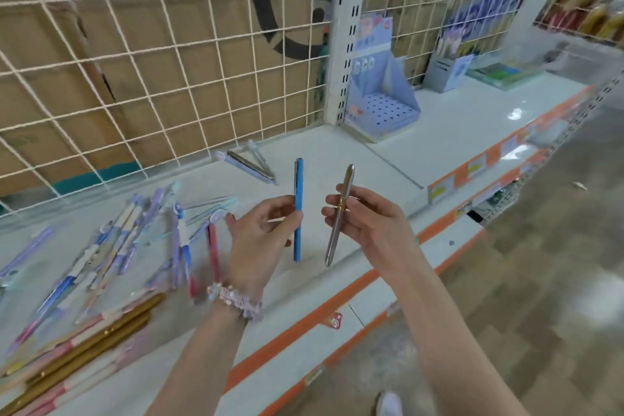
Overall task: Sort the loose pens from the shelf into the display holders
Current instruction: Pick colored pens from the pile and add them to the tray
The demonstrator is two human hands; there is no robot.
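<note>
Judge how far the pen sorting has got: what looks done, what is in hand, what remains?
Done: nothing visible; the blue display holder shows only empty holes. In hand: the left hand pinches a blue pen, the right hand grips a silver pen. Left: the heap of loose pens on the shelf.

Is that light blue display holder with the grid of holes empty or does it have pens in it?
Empty: the light blue display holder shows only bare holes, no pens.

White shelf (337, 159) bears loose pens (111, 246), display holder (383, 105).
</note>
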